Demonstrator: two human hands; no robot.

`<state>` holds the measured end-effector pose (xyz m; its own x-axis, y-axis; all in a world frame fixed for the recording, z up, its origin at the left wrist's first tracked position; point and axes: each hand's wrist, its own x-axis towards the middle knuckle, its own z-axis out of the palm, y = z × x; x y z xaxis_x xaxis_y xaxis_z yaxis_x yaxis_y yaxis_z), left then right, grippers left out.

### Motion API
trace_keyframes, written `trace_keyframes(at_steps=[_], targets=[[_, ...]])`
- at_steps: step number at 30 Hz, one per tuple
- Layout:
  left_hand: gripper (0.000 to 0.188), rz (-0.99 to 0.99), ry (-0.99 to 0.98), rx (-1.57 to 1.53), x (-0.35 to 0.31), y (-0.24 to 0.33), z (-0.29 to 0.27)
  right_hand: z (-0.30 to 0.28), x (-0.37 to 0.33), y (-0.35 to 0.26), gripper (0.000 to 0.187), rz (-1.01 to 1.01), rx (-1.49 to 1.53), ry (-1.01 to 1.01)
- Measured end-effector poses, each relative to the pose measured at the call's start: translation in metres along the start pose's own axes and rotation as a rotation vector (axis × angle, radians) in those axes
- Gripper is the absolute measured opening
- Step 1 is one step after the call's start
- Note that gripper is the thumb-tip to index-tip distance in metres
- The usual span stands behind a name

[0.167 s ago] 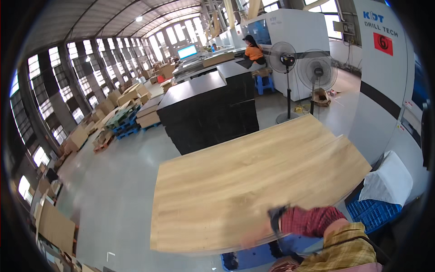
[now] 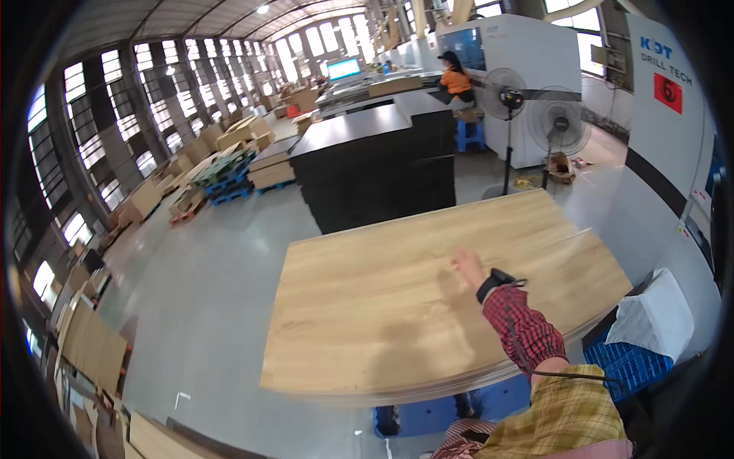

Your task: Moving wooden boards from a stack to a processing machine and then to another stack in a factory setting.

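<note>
My right hand is over the top wood-grain board of a stack, about the middle of its face. The fingers look stretched out, slightly blurred, with nothing seen in them. I cannot tell whether they touch the surface. A black band circles the wrist, below it a red checked oversleeve and a yellow plaid sleeve. The stack's near edge shows several layers, and a blue pallet lies beneath. My left hand is out of view.
Behind the stack stands a black-sided pile of panels. Two standing fans and a white machine cabinet are to the right. A blue crate with a white sheet sits beside the stack. A person in orange sits farther back.
My right hand has moved from the board's near edge up and away toward its middle. The whole view has shifted, so the scene sits a little farther right.
</note>
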<state>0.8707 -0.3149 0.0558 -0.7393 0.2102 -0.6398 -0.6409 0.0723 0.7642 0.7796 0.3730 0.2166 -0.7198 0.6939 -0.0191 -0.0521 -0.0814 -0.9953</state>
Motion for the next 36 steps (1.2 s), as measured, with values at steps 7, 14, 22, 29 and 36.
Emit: trace_keyframes(at_steps=[7, 14, 22, 29, 36], targets=[[0.043, -0.131, 0.146, -0.136, -0.042, -0.006, -0.075, 0.119, -0.067, 0.032, 0.019, -0.244, -0.633, -0.639], [0.041, 0.004, 0.089, -0.040, -0.010, 0.009, -0.093, 0.144, -0.056, 0.090, 0.017, -0.014, -0.657, -0.311], [0.040, -0.085, 0.212, -0.220, 0.055, 0.042, -0.120, 0.363, -0.181, 0.162, 0.022, 0.480, -0.213, -1.096], [0.041, -0.095, 0.341, -0.176, 0.051, 0.123, -0.132, 0.492, -0.309, 0.184, 0.027, 0.410, -0.532, -2.029], [0.035, -0.171, 0.538, -0.427, 0.020, 0.064, -0.175, 0.583, -0.297, 0.205, 0.028, 0.840, -0.614, -1.858]])
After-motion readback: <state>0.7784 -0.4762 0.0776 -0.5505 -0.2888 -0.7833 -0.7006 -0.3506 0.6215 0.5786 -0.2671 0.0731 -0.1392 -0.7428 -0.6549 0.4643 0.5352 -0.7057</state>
